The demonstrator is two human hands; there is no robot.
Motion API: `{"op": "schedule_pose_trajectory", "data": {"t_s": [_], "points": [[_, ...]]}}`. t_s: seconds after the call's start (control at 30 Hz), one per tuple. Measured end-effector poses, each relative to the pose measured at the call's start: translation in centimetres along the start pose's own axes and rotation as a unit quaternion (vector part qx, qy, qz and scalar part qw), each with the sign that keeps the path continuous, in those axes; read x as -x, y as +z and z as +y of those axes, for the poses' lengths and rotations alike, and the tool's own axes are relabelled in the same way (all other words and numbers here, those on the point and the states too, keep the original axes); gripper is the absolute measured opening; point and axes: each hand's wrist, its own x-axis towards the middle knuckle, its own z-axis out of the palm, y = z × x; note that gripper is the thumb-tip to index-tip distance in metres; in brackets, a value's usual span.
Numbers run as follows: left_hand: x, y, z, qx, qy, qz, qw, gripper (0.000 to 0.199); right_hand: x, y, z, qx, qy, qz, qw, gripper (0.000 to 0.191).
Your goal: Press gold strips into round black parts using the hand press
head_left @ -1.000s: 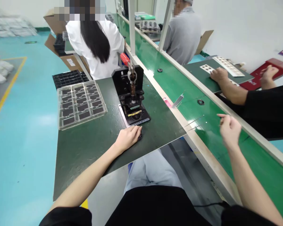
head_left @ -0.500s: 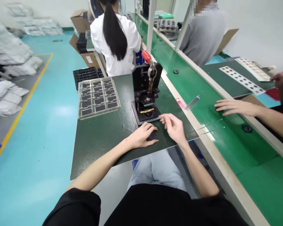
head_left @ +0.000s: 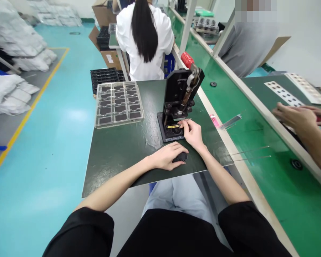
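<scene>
1. Hand, left (head_left: 166, 156): lies palm down on the bench, fingers loosely curved over a black disc (head_left: 182, 157). The disc sits on the bench, partly under the fingertips. Whether the hand grips it or only rests on it cannot be determined.
2. Hand, right (head_left: 192, 134): raised at the front of the press base, thumb and fingertips drawn close together beside a yellow strip (head_left: 173, 126). Whether the fingertips have hold of anything cannot be determined.
3. Press (head_left: 180, 94): black bench press with a red handle grip (head_left: 187, 60), standing on a black base plate (head_left: 164, 132). The yellow strip lies on the base, below the press head.
4. Bench (head_left: 117, 166): dark green top. The press stands near its right edge; the disc lies near its front edge.
5. Tray (head_left: 119, 104): clear plastic, holding black pads in rows, lying on the bench left of the press and well apart from it.
6. Conveyor (head_left: 259, 121): green belt to the right of the bench, carrying thin metal strips (head_left: 230, 122).
7. Co-worker's hands (head_left: 294, 118): on the far right, beyond the belt, near a perforated sheet (head_left: 283, 93).
</scene>
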Motion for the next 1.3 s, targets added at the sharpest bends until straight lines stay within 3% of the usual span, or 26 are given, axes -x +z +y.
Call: {"op": "schedule_pose_trajectory", "data": {"t_s": [0.2, 0.4, 0.63, 0.77, 0.87, 1.1, 1.3], "points": [[0.0, 0.0, 0.1, -0.064, -0.029, 0.003, 0.998, 0.039, 0.2, 0.2, -0.1, 0.036, -0.010, 0.005, 0.999, 0.037], [-0.1, 0.0, 0.0, -0.101, -0.026, 0.009, 0.994, 0.043, 0.5, 0.2, 0.0, 0.002, 0.004, 0.010, 1.000, 0.044], [-0.1, -0.1, 0.0, -0.113, -0.033, 0.003, 0.993, 0.046, 0.3, 0.5, -0.6, 0.041, 0.006, -0.025, 0.999, 0.036], [-0.1, -0.3, -0.1, -0.104, -0.045, -0.002, 0.994, 0.046, 0.6, -0.4, -1.3, -0.001, -0.005, 0.047, 0.999, 0.040], [-0.1, -0.5, -0.2, -0.094, -0.048, -0.001, 0.994, 0.047, 2.5, -1.9, -1.9, -0.052, 0.019, 0.106, 0.993, 0.041], [0.1, -0.6, -0.4, -0.040, -0.075, 0.013, 0.996, 0.046, 10.2, -3.6, -2.0, -0.096, 0.116, 0.039, 0.988, 0.049], [0.0, -0.3, -0.6, 0.022, -0.108, 0.038, 0.993, 0.054, 10.8, -2.3, -2.2, -0.119, 0.129, 0.032, 0.984, 0.047]]}}
